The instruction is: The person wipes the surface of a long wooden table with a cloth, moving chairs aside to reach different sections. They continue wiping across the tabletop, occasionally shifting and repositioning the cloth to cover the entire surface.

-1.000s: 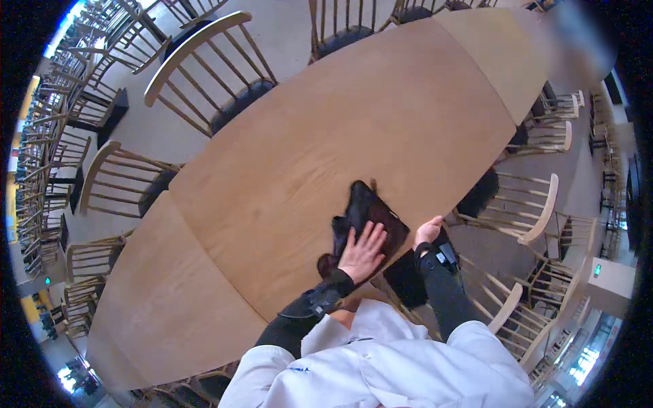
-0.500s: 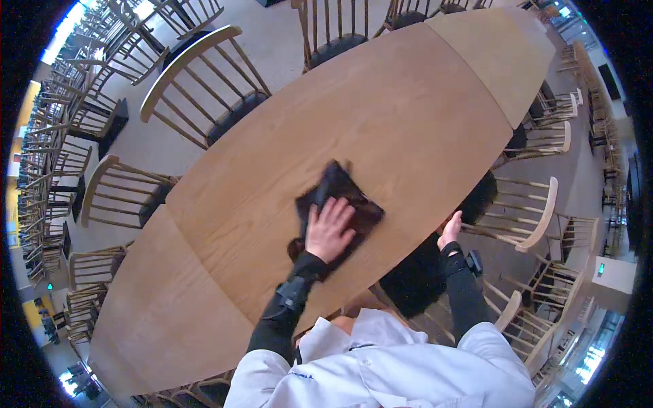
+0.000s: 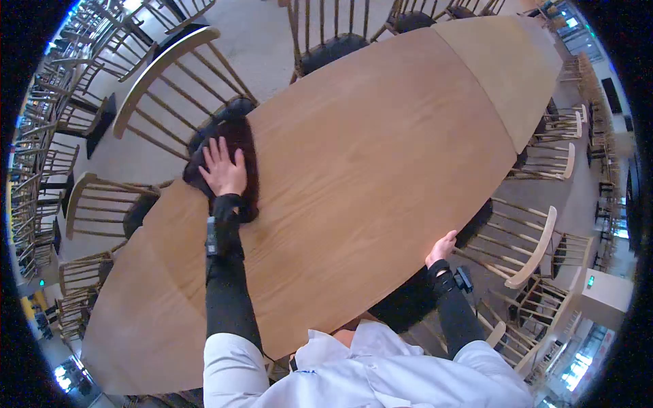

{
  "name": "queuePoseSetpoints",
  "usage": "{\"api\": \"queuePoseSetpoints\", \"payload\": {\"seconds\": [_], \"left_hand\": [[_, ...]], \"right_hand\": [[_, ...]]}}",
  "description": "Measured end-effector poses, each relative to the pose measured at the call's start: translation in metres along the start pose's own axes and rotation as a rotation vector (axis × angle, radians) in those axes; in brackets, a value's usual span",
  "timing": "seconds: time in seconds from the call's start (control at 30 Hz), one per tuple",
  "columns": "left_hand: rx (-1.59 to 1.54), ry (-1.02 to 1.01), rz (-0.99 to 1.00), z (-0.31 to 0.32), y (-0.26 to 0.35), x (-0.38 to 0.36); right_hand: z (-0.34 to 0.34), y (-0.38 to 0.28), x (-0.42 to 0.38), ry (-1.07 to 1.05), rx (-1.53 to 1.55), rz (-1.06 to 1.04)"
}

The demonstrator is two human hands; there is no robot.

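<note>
My left hand (image 3: 224, 166) lies flat with its fingers spread on a dark, crumpled cloth (image 3: 246, 146). The cloth rests at the far left edge of a long wooden table (image 3: 367, 156), and part of it reaches the rim beside a chair. At the table's near right edge is my right hand (image 3: 441, 250), closed on that edge, with some of its fingers hidden.
A curved-back chair (image 3: 163, 75) stands close beyond the cloth, and another (image 3: 105, 204) is to its left. More chairs line the far side. On the right, a chair with a pale backrest (image 3: 537, 251) faces the near edge, with further chairs behind it.
My left hand and the cloth have moved from the table's middle leftward and away, up to the far edge. My right hand stays at the near edge. The view has shifted slightly.
</note>
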State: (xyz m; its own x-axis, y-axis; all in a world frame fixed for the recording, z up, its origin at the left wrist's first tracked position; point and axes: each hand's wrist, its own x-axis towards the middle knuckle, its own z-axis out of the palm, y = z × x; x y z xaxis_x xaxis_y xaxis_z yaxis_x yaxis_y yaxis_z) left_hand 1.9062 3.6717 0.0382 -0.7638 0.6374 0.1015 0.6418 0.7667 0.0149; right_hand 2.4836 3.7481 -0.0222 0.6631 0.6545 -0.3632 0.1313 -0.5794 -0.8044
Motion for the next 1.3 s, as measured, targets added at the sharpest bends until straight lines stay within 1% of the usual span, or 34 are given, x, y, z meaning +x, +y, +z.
{"api": "queuePoseSetpoints", "payload": {"seconds": [0.03, 0.07, 0.1, 0.17, 0.2, 0.27, 0.3, 0.37, 0.43, 0.5, 0.57, 0.6, 0.7, 0.73, 0.83, 0.87, 0.9, 0.97, 1.0, 1.07, 1.1, 1.17, 1.2, 1.23, 1.3], "left_hand": [[-0.003, 0.019, -0.017, 0.007, 0.002, 0.010], [0.002, -0.025, -0.050, 0.005, 0.007, 0.017], [0.032, -0.059, -0.077, 0.007, 0.011, 0.022], [0.064, -0.015, -0.068, 0.021, 0.018, 0.028], [0.068, -0.017, -0.054, 0.020, 0.028, 0.027], [0.079, -0.017, 0.057, 0.013, 0.054, 0.018], [0.022, 0.014, 0.127, 0.006, 0.069, 0.008], [0.014, 0.072, 0.324, 0.011, 0.091, -0.017], [-0.093, -0.002, 0.451, -0.013, 0.123, -0.052], [-0.186, -0.017, 0.587, -0.025, 0.147, -0.096], [-0.280, -0.102, 0.630, -0.042, 0.168, -0.145], [-0.309, -0.128, 0.678, -0.043, 0.176, -0.170], [-0.394, -0.227, 0.827, -0.049, 0.190, -0.248], [-0.408, -0.256, 0.874, -0.052, 0.195, -0.273], [-0.422, -0.315, 1.007, -0.055, 0.205, -0.328], [-0.430, -0.352, 1.028, -0.054, 0.208, -0.340], [-0.427, -0.356, 1.051, -0.056, 0.210, -0.346], [-0.409, -0.348, 1.079, -0.055, 0.213, -0.351], [-0.407, -0.349, 1.080, -0.055, 0.213, -0.352], [-0.439, -0.347, 1.100, -0.055, 0.213, -0.350], [-0.437, -0.353, 1.107, -0.054, 0.213, -0.349], [-0.405, -0.349, 1.102, -0.055, 0.216, -0.350], [-0.425, -0.344, 1.097, -0.054, 0.216, -0.351], [-0.431, -0.335, 1.096, -0.053, 0.217, -0.351], [-0.464, -0.332, 1.075, -0.053, 0.218, -0.351]], "right_hand": [[0.000, -0.006, -0.008, 0.013, -0.011, 0.007], [-0.001, -0.014, -0.015, 0.031, -0.075, 0.034], [-0.002, -0.007, -0.006, 0.040, -0.076, 0.041], [-0.005, 0.015, 0.007, -0.004, -0.043, -0.009], [-0.002, 0.005, -0.004, 0.024, -0.050, 0.022], [0.000, 0.009, 0.000, 0.020, -0.004, 0.017], [0.000, 0.011, 0.000, 0.006, 0.038, -0.002], [-0.002, 0.010, -0.004, -0.012, 0.046, -0.006], [-0.001, 0.018, 0.004, -0.043, 0.070, 0.002], [0.001, 0.021, 0.007, -0.023, 0.126, 0.001], [0.003, 0.019, 0.005, 0.002, 0.059, -0.042], [0.002, 0.016, 0.004, 0.011, -0.005, -0.031], [0.002, -0.001, -0.011, -0.011, 0.021, 0.009], [0.002, 0.018, 0.006, -0.010, 0.001, -0.045], [0.003, 0.003, -0.010, 0.021, 0.017, -0.054], [-0.002, -0.006, -0.014, 0.012, -0.079, -0.025], [-0.001, -0.001, -0.010, 0.016, -0.079, -0.023], [0.003, 0.017, 0.005, 0.029, -0.073, -0.120], [0.000, 0.014, 0.004, 0.028, -0.072, -0.118], [-0.005, 0.002, -0.003, -0.044, -0.184, -0.094], [-0.002, 0.005, -0.004, -0.039, -0.185, -0.086], [0.001, 0.006, -0.001, -0.009, 0.019, -0.097], [0.008, 0.002, -0.002, 0.073, -0.014, -0.108], [0.006, -0.002, -0.002, 0.073, -0.011, -0.118], [0.002, -0.013, -0.013, 0.091, -0.241, -0.080]]}}
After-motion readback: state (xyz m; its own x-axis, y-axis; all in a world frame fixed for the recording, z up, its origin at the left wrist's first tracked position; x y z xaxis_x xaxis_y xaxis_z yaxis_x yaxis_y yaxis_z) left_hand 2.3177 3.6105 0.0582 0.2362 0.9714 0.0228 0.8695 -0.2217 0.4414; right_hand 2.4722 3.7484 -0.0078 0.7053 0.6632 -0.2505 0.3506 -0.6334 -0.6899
